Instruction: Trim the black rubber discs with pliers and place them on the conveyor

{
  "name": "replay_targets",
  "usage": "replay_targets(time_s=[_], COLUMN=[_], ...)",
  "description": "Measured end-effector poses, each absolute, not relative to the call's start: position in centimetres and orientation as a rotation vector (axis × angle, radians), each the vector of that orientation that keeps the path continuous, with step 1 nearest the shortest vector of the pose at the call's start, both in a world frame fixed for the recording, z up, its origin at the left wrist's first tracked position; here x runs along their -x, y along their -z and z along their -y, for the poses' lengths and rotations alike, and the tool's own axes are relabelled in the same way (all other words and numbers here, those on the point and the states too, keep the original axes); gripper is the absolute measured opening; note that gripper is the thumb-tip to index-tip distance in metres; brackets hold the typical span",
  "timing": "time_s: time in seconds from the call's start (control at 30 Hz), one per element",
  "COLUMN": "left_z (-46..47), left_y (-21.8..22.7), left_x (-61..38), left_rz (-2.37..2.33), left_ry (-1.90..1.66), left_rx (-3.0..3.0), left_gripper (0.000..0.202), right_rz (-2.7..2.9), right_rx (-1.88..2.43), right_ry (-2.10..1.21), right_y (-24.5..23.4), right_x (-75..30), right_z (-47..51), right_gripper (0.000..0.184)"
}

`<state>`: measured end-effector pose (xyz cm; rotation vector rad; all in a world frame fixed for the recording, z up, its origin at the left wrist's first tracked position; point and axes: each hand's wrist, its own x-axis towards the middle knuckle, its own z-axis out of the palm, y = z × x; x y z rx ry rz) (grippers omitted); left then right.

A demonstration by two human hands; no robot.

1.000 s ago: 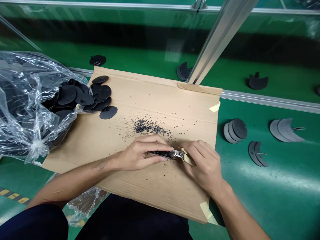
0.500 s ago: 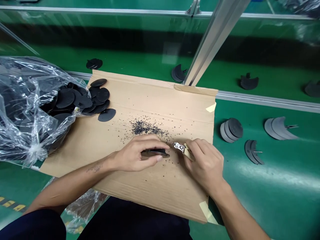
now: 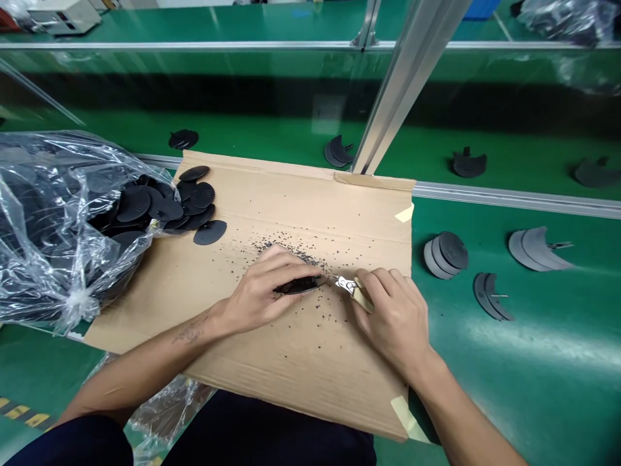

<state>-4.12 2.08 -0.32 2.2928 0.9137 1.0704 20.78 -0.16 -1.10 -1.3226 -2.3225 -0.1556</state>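
Note:
My left hand [image 3: 264,291] is closed round a flat black plastic disc [image 3: 298,285], held edge-on just above the cardboard sheet [image 3: 272,362]. My right hand [image 3: 392,314] grips small cutters [image 3: 352,288] with cream handles; their metal jaws touch the disc's right edge. Black trimmings [image 3: 291,249] lie scattered on the cardboard just beyond my hands.
A clear plastic bag [image 3: 58,220] of black discs spills onto the cardboard's left corner. Stacked trimmed discs [image 3: 446,254] and curved grey pieces [image 3: 536,248] lie on the green table at right. A slanted aluminium post [image 3: 402,84] and a rail [image 3: 514,197] stand behind; more black parts lie beyond.
The cutters drew back from the disc half a second ago and now meet its edge again. My left hand has turned the disc slightly and moved a little away from me.

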Motion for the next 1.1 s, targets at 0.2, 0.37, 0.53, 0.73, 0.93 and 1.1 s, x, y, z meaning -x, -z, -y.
replay_targets(time_s=[0.2,0.37,0.53,0.73,0.93,1.1], left_z=[-2.0,-1.8,-1.4,-0.9,-1.2,-1.1], left_y=[0.5,0.6,1.0,1.3,1.6,1.1], left_x=[3.9,3.7,3.2,3.0,3.4,3.4], left_rz=[-0.918,-0.915,-0.681,-0.722,-0.786,-0.83], left_ry=[-1.127,-1.084,-1.053,-1.051,-1.121,-1.152], left_rx=[-2.229,-1.801,-1.416,-1.81,-2.25,-2.07], left_gripper=[0.034,0.015,0.02,0.026,0.038,0.029], right_rz=[2.3,2.154,1.778,1.691,1.726,1.67], right_rx=[1.283,1.255,1.129,0.989,1.02,1.171], right_ry=[0.131,-0.191,-0.852,-1.131,-1.125,-1.015], right_y=[1.0,1.0,0.2,-0.5,-0.1,0.3], right_x=[-20.8,-20.6,-19.9,-19.3,-19.4,-19.8], right_z=[0.1,0.2,0.8,1.4,1.0,0.4], right_gripper=[0.008,0.009,0.011,0.01,0.007,0.009])
